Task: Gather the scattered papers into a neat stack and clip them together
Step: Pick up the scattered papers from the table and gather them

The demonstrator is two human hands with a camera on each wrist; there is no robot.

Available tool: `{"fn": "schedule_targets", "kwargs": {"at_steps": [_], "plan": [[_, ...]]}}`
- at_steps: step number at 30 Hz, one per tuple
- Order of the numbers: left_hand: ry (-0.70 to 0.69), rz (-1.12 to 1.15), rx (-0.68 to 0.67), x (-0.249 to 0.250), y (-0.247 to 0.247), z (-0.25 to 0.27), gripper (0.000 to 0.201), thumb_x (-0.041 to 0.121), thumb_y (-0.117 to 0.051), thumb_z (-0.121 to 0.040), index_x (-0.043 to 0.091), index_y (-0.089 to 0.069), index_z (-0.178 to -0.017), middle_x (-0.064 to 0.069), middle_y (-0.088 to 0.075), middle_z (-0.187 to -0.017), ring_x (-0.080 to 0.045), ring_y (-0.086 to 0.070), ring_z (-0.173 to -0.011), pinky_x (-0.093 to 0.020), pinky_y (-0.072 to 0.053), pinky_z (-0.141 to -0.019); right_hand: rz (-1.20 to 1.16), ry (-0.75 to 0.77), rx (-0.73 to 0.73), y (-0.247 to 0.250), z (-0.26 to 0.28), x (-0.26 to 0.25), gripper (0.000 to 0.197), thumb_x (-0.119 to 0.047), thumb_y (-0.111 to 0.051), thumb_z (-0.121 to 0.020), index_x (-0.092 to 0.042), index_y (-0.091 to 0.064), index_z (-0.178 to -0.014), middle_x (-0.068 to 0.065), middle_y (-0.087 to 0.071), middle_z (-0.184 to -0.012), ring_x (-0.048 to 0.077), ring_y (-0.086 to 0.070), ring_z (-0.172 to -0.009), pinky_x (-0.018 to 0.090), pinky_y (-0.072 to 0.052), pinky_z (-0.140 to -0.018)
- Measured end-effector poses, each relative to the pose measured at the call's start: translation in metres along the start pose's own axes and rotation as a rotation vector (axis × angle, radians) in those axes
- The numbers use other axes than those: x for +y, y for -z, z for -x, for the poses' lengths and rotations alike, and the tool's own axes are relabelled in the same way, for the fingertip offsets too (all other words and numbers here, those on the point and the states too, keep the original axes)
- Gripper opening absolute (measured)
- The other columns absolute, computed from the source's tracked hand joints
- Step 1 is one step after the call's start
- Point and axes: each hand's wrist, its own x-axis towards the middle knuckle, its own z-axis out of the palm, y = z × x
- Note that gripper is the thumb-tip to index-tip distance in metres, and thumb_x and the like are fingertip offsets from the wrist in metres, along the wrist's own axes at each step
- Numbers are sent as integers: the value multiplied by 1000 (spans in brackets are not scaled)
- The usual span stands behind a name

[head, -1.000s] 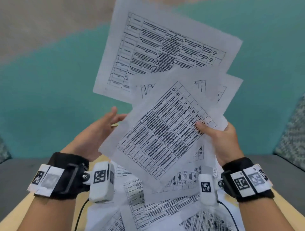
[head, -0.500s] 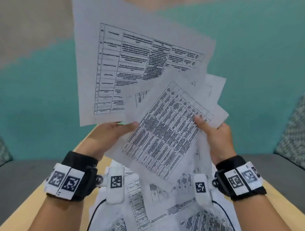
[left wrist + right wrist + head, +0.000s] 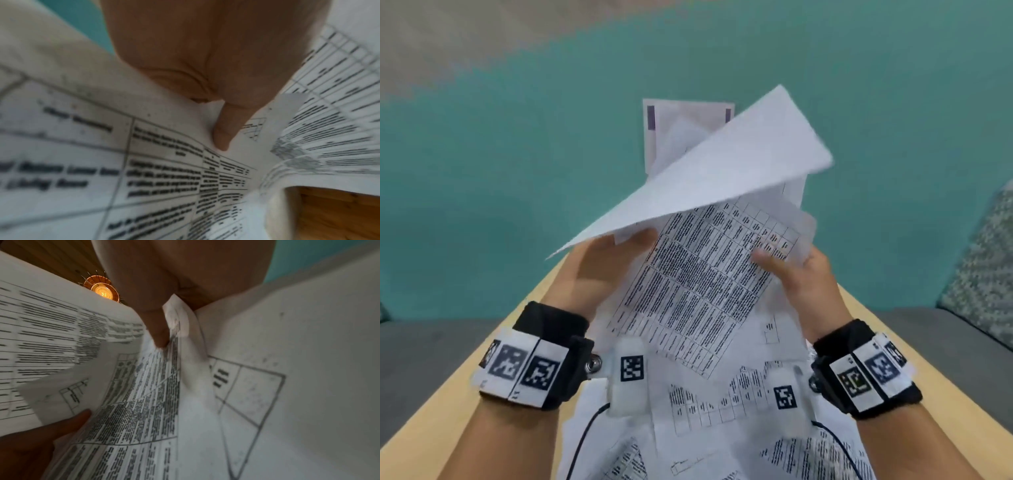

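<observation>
- The right hand [image 3: 808, 284] pinched the right edge of a printed sheet [image 3: 702, 284], thumb on its face and fingers behind; the right wrist view showed the thumb [image 3: 158, 331] pressed into bunched paper.
- The left hand [image 3: 599, 270] gripped a second sheet [image 3: 726, 164], which lay tipped nearly edge-on to the head camera, blank side up. In the left wrist view its thumb [image 3: 224, 129] lay on printed paper.
- Both sheets were raised above the wooden table [image 3: 448, 411], overlapping and out of line. Behind them stood a further sheet [image 3: 681, 116], though who held it could not be told.
- More loose papers [image 3: 722, 428] lay scattered on the table below the wrists.
- No clip was visible.
- Judged step: gathering, with the held sheets being brought together and not yet squared.
- The next move called for laying the left sheet flat against the right one, matching edges, then collecting the rest from the table.
</observation>
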Motion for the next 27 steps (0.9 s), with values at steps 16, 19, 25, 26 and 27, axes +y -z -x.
{"fn": "schedule_targets", "kwargs": {"at_steps": [16, 19, 25, 26, 27], "plan": [[88, 523, 49, -10, 9, -15, 37, 40, -52, -106, 19, -71, -83, 3, -77, -74, -15, -64, -62, -36, -46, -73, 13, -284, -102, 8, -7, 17, 81, -38, -100, -53, 17, -59, -97, 58, -41, -113, 79, -38, -91, 85, -36, -70], [43, 481, 152, -9, 10, -14, 31, 33, -56, -105, 15, -59, -80, 5, -76, -71, -13, -71, -65, -34, -53, -69, -41, -307, -108, 11, -11, 34, 109, -44, -99, -52, 30, -36, -101, 60, -30, -112, 80, -29, -92, 85, -17, -75], [11, 570, 391, -11, 33, -17, 27, 31, -55, -106, 11, -49, -90, -17, -58, -97, -33, -67, -90, -48, -66, -73, -99, -320, 93, 25, -17, 41, 119, -42, -103, -35, 13, -48, -126, 40, -62, -111, 54, -66, -96, 71, -48, -94], [-1, 558, 422, -12, 37, -17, 24, 30, -55, -107, 11, -50, -94, -19, -59, -103, -32, -69, -89, -44, -66, -68, -119, -319, 137, 29, -17, 37, 109, -38, -103, -37, 7, -54, -123, 30, -68, -110, 43, -69, -98, 64, -49, -99], [-20, 544, 454, -12, 41, -16, 22, 27, -54, -107, 10, -50, -93, -19, -61, -104, -29, -71, -84, -40, -66, -63, -143, -314, 179, 32, -16, 29, 84, -29, -101, -47, 3, -60, -113, 23, -71, -106, 35, -69, -98, 55, -49, -102]]}}
